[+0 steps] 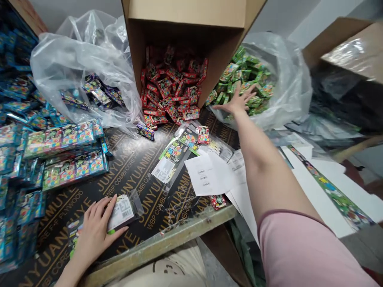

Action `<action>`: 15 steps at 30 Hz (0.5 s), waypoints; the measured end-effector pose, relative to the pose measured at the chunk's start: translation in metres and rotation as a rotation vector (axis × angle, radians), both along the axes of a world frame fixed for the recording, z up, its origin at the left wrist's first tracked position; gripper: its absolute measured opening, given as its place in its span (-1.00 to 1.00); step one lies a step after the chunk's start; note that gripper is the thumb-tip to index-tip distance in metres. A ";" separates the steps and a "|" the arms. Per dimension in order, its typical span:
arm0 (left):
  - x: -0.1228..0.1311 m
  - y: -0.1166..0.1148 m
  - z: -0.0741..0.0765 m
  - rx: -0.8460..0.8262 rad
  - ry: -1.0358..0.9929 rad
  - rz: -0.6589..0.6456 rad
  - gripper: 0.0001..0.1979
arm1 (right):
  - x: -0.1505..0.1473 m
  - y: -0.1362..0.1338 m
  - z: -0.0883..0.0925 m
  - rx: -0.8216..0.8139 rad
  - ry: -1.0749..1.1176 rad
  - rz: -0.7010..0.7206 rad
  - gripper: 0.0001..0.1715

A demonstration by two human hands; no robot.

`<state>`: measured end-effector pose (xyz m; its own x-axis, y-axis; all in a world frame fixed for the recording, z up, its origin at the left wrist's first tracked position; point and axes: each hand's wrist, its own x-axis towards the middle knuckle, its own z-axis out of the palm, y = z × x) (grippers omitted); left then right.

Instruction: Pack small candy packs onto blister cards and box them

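Note:
My left hand (pixel 97 225) lies flat, fingers stretched out, on a clear plastic sleeve with a printed card (pixel 122 210) at the table's near edge. The palm covers part of that sleeve. On the right, my arm reaches out and my right hand (pixel 237 103) is spread over small green packets (pixel 260 89) in a clear plastic bag (pixel 295 79). Nothing shows in its fingers; whether the fingertips touch the packets I cannot tell. More printed sleeves (pixel 172 157) and a single red packet (pixel 203 134) lie mid-table.
A cardboard box (pixel 185 14) on its side holds red packets (pixel 170 87). Left of it, a plastic bag (pixel 80 59) holds purple packets (pixel 103 93). Wrapped blue packs (pixel 74 167) are stacked at left. White paper (pixel 206 175) and a long printed strip (pixel 329 187) lie to the right.

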<state>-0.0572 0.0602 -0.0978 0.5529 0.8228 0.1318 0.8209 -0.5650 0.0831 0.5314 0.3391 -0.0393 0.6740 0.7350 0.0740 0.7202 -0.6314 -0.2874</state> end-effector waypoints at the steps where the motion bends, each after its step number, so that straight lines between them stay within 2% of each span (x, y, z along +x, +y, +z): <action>1: 0.000 0.000 0.000 -0.009 0.007 0.004 -0.05 | 0.007 0.009 -0.003 -0.009 0.007 -0.034 0.59; 4: 0.001 0.000 0.002 -0.055 0.025 0.024 -0.04 | 0.027 0.034 -0.015 0.013 0.027 -0.085 0.60; 8: 0.003 0.001 0.007 -0.111 0.045 0.029 -0.02 | 0.048 0.059 -0.032 0.034 0.047 -0.055 0.62; 11: 0.004 0.003 0.010 -0.131 0.048 0.033 -0.01 | 0.062 0.065 -0.038 0.014 0.038 -0.006 0.61; 15: 0.005 0.002 0.010 -0.145 0.025 0.058 -0.02 | 0.073 0.059 -0.042 -0.026 -0.048 0.091 0.52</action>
